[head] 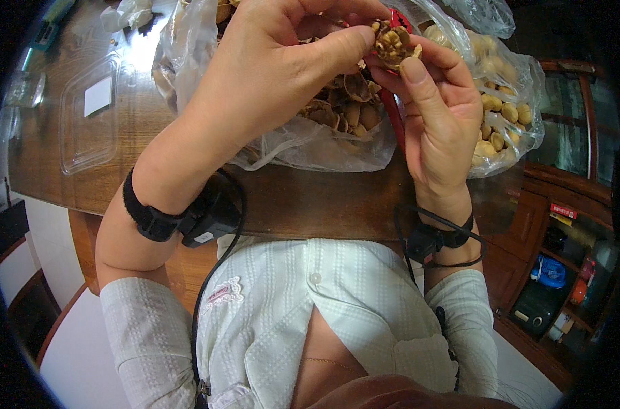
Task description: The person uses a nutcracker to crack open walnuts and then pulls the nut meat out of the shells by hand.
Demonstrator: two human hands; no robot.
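Note:
My right hand (432,102) holds a cracked walnut (391,43) with its kernel showing, between thumb and fingers. From the left, my left hand (299,61) reaches over, its thumb and fingertips at the same walnut. Below the hands lie several broken walnut shells (358,110) in a clear plastic bag (335,153). A red-handled tool (394,120) is partly hidden behind my right hand; its kind cannot be told. To the right, another clear plastic bag (535,102) holds several whole walnuts (509,112).
A wooden table (330,204) spans the view. On its left lie a clear plastic tray (67,148) with a white card (98,96) and crumpled white tissue (131,15). A wooden cabinet (514,245) stands at the right. Black cables run from both wrist straps.

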